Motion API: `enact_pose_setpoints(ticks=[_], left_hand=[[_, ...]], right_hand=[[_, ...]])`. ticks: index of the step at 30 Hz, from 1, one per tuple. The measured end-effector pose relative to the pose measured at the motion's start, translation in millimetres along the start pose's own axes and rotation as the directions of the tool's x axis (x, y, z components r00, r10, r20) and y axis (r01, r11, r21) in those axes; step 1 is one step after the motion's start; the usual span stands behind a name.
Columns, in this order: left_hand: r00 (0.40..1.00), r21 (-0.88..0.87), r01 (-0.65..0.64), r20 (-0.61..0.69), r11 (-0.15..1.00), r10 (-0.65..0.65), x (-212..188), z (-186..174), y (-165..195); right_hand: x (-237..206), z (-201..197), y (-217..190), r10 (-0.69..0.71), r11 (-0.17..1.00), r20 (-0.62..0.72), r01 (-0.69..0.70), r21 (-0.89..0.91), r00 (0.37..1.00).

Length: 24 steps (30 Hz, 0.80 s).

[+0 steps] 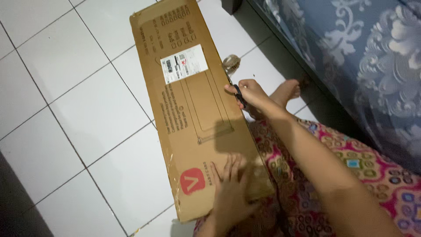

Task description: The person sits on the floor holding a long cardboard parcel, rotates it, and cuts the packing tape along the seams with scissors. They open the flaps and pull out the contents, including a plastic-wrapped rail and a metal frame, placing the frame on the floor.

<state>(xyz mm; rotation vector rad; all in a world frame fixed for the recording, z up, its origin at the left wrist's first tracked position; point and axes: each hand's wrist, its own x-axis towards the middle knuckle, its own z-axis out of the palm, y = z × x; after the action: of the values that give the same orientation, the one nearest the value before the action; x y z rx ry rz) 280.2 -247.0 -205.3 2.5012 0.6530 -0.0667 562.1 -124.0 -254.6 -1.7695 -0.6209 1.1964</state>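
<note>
The left hand (230, 186) lies flat, fingers spread, on the near end of the box (193, 109). At the box's far-side edge, midway along, the right hand (250, 94) is closed on black scissors (240, 95). A tape roll (231, 62) sits just beyond that edge.

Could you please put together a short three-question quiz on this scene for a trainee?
1. True or false: the left hand lies flat on the cardboard box.
2. Where is the right hand? A. at the box's right edge, holding a dark tool, B. on the white label, C. on the floor tiles.
3. What lies on the floor just beyond the right hand, beside the box?

Key
1. True.
2. A; the tool looks like scissors, though mostly hidden.
3. A roll of clear tape.
</note>
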Motion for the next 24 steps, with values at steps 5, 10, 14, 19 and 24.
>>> enact_pose_setpoints(ticks=[5,10,14,19,24], left_hand=[[0.988,-0.019,-0.080,-0.132,0.997,0.077,1.7,7.4,-7.2],[0.997,-0.057,-0.006,0.075,0.998,0.011,2.0,9.7,-8.2],[0.996,-0.039,-0.004,0.090,0.999,0.007,-2.3,9.1,-8.1],[0.987,-0.060,0.008,0.164,0.998,0.002,-0.9,10.3,-10.8],[0.996,-0.070,-0.015,0.087,0.997,0.021,-1.9,13.5,-12.0]], right_hand=[[11.0,2.9,2.9,0.016,1.000,-0.005,-0.016,-0.007,1.000],[3.2,7.1,8.1,0.107,0.992,-0.038,-0.104,0.069,0.994],[-2.2,7.2,10.8,0.125,0.991,-0.007,-0.124,0.051,0.992],[-5.8,4.5,14.3,0.094,0.995,0.014,-0.094,0.036,0.996],[-6.8,6.1,22.1,0.077,0.995,0.017,-0.078,0.061,0.997]])
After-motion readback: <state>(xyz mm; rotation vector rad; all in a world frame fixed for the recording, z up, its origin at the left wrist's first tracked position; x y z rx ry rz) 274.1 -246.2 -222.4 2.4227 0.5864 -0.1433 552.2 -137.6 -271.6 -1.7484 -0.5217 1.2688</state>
